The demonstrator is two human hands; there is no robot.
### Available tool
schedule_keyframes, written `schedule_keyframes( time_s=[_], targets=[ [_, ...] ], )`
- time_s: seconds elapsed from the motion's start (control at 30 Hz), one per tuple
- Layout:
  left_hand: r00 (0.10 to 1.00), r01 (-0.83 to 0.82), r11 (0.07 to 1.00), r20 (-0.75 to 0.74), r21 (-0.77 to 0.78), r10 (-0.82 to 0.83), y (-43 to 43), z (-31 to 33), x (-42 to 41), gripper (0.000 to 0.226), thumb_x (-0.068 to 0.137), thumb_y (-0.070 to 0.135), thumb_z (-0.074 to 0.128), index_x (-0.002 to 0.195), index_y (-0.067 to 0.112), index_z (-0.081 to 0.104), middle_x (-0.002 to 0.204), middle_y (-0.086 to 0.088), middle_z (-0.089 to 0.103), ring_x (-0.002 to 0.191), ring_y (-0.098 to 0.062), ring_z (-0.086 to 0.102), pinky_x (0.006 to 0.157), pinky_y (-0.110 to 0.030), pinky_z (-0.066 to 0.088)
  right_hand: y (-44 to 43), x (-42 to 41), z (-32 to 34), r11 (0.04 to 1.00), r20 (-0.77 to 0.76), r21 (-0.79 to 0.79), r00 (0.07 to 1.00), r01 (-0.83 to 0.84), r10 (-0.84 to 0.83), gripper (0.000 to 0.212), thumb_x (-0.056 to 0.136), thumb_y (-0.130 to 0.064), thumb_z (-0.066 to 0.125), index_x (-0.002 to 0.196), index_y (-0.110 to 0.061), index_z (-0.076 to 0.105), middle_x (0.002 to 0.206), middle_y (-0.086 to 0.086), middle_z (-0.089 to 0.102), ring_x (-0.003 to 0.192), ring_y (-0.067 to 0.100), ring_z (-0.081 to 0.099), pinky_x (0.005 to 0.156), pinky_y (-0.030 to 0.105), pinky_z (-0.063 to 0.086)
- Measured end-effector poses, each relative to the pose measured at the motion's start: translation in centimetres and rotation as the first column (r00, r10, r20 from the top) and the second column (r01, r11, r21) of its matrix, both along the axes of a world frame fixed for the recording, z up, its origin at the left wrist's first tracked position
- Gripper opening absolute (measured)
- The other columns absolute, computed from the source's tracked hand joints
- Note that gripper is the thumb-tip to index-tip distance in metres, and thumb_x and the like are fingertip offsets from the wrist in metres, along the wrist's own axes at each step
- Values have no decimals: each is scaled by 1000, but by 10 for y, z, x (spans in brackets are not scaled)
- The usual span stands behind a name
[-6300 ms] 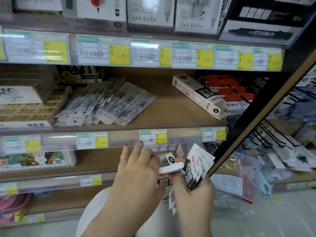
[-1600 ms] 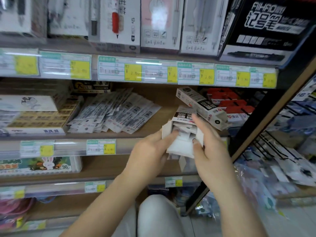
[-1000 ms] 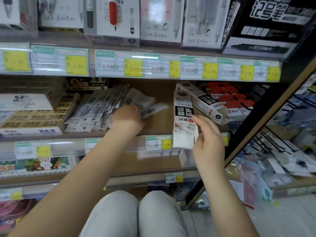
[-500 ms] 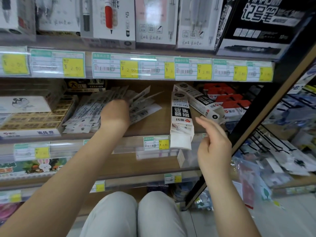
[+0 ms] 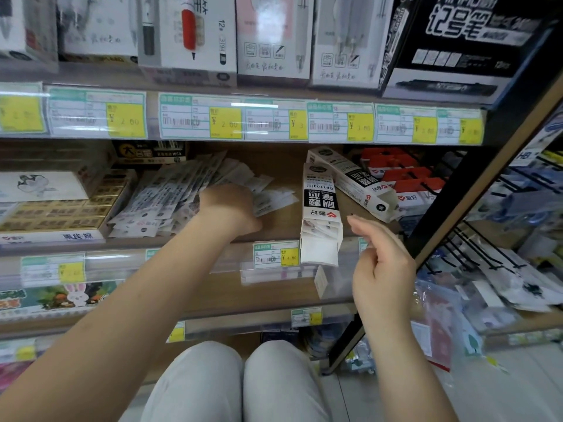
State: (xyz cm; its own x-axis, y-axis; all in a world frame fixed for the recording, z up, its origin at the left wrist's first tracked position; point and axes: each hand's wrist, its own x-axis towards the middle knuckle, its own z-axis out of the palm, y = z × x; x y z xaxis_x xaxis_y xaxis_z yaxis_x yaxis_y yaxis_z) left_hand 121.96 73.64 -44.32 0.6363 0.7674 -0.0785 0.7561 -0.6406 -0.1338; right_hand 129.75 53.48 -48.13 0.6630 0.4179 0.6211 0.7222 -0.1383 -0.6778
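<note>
Two grips show: left grip [image 5: 227, 208] lies on the packets [image 5: 170, 202] on the shelf [image 5: 285, 175], fingers hidden, so we cannot tell its hold; right grip [image 5: 380, 260], released, hovers just right of our white box [image 5: 318, 205], which overhangs the near edge.

I get bright, even light from overhead; glare streaks the price-tag strip [image 5: 243, 117]. The left hand [image 5: 228, 205] is motion-blurred, and straight lines bow toward the soft edges.
</note>
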Motion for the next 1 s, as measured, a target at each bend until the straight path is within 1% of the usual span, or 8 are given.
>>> schedule_keyframes(
  time_s=[0.1,0.17,0.27,0.37,0.5,0.63,0.9,1.0],
  targets=[
    [999,-3,1000,-46,28,4,-1,2,9,27,86,31,55,110,18,55,89,0,52,97,-22,59,69,-28,42,-1,0,0,1000,1,0,1000,7,-7,53,74,16,36,111,-8,66,108,-5,61,105,3,52,92,0,34],
    [997,-14,998,-81,62,19,0,1,14,29,88,18,55,117,15,56,105,-2,60,108,-24,58,74,-31,43,-1,0,-1,1000,-5,0,1000,9,-9,54,73,19,37,110,-8,67,107,-5,61,105,1,52,92,0,35],
    [994,-12,995,-105,101,22,3,-2,17,29,89,7,52,117,13,57,115,-4,61,109,-24,58,74,-29,42,-2,-1,-2,1000,-17,0,1000,13,-13,55,74,21,38,110,-9,67,108,-4,63,105,4,55,94,7,40],
    [997,-18,994,-79,104,26,7,-6,17,29,89,8,51,117,13,58,115,-5,61,110,-25,58,77,-30,45,-3,-2,-3,1000,-17,14,1000,-1,1,52,75,14,36,109,-10,67,108,-4,63,103,5,57,94,15,44],
    [998,-63,994,27,85,61,12,-13,11,31,89,12,51,119,10,58,120,-11,59,111,-29,58,77,-32,47,-4,-5,-2,1000,-31,15,999,-10,10,51,76,12,37,110,-11,67,108,-7,62,103,4,57,95,15,44],
    [983,-123,992,138,8,120,16,-14,5,33,89,4,48,120,6,58,120,-15,59,111,-33,57,81,-37,49,-5,-8,0,1000,-10,24,1000,-8,8,49,75,6,36,108,-10,68,106,-9,61,104,1,54,94,6,40],
    [950,-118,992,295,35,103,12,-3,-4,22,89,7,51,108,0,62,105,-20,64,97,-38,62,66,-35,44,-8,-8,0,999,-29,22,999,-27,28,49,77,13,40,109,-12,67,107,-10,61,105,1,55,94,6,40],
    [925,-92,995,372,26,75,7,5,-10,24,89,7,52,111,1,56,104,-22,63,96,-39,61,65,-33,41,-9,-8,0,999,-29,27,999,-27,28,49,75,5,36,109,-13,67,106,-11,62,104,-1,55,94,4,39]
  ],
)
